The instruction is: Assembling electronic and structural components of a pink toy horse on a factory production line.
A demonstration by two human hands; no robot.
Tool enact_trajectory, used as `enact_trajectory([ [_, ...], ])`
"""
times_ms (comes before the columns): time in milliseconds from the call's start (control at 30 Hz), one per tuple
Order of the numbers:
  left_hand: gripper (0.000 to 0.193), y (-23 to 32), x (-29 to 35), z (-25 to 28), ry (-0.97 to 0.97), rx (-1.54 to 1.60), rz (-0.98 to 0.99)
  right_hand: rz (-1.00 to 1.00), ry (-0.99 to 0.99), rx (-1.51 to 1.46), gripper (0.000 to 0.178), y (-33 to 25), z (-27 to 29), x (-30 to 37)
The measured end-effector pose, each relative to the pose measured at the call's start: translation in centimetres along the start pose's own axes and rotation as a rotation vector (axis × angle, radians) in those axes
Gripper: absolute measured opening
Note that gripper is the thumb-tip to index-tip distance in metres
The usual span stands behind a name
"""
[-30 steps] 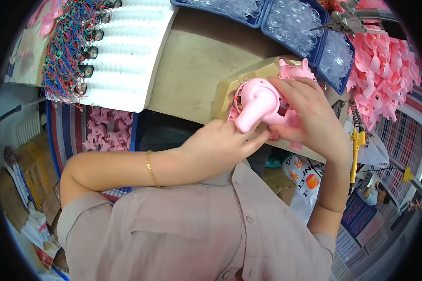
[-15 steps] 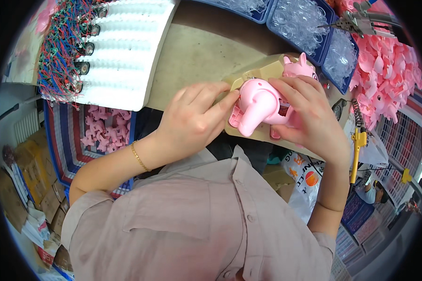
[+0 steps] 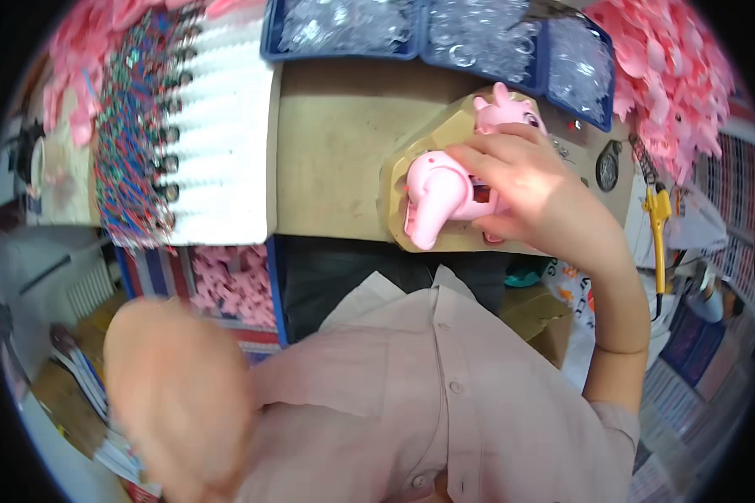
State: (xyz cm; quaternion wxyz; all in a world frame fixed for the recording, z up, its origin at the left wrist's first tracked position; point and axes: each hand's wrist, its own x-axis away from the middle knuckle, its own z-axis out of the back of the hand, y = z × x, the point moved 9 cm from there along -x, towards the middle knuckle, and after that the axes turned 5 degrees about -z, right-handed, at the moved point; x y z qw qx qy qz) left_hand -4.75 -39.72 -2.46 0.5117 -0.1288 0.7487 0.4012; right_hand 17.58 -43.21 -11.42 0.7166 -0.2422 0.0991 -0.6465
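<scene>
A pink plastic toy animal [image 3: 441, 191], with ears and a rounded leg, lies on its side in a tan holding block [image 3: 396, 172] on the table. My right hand [image 3: 524, 180] is closed over its middle, fingers on the upper side and thumb below. Part of the toy's body and neck is hidden under that hand. My left hand [image 3: 176, 386] is off the toy, at the lower left near my chest. Motion smears it, so its fingers cannot be made out. Close to it stands a striped crate holding small pink parts [image 3: 235, 281].
A white ribbed foam tray [image 3: 226, 159] bears wired round components [image 3: 130, 142]. Blue bins [image 3: 344, 52] of clear plastic pieces line the far edge. Pink parts [image 3: 671, 67] are heaped at the far right. A yellow-handled tool [image 3: 658, 235] hangs at the right.
My left hand has left the toy and swung down and left, towards my body. My right hand stays on the toy. The whole view has shifted and turned slightly.
</scene>
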Motion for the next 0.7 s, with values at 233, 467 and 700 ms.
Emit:
enact_trajectory([
  [233, 0.026, 4.6, -4.3, -6.0, -0.238, -0.317, 0.238, 0.063, 0.002, 0.006, 0.058, 0.3, -0.7, -0.4],
  [467, 0.032, 6.7, -4.4, -9.7, -0.502, -0.45, 0.206, 0.024, 0.022, -0.042, 0.059, -1.0, 0.8, -1.1],
  [700, 0.036, 5.7, -4.5, -10.8, -0.552, -0.273, 0.436, 0.112, 0.086, -0.027, 0.059, -0.7, 0.0, -0.9],
])
